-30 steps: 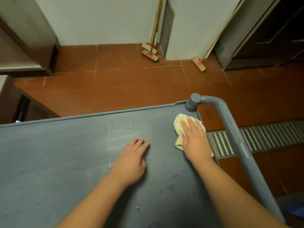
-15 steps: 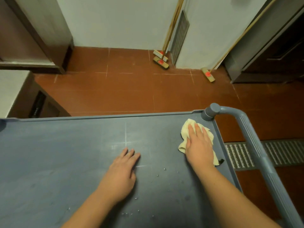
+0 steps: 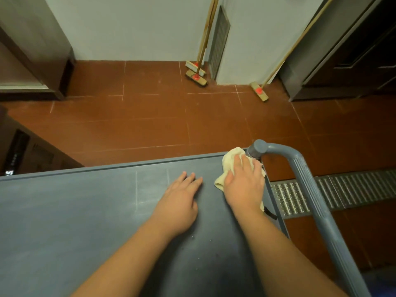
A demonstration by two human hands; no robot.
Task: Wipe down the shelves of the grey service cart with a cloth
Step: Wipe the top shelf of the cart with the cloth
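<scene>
The grey service cart's top shelf point(image 3: 85, 211) fills the lower part of the view. A cream cloth point(image 3: 230, 160) lies bunched in the shelf's far right corner, against the base of the grey handle point(image 3: 304, 179). My right hand point(image 3: 244, 185) presses flat on the cloth with straight fingers. My left hand point(image 3: 180, 196) rests flat on the bare shelf just left of it, fingers pointing toward the far edge. A few water drops lie on the shelf near my forearms.
Red tiled floor lies beyond the cart. Two brooms point(image 3: 196, 73) lean in the wall corner and a third broom point(image 3: 259, 94) leans to the right. A metal floor drain grate point(image 3: 342, 189) runs right of the cart. Steel cabinets point(image 3: 32, 50) stand at left.
My right hand has pushed the cloth farther into the far right corner, up against the handle post. My left hand still lies flat on the shelf, now closer to the right hand.
</scene>
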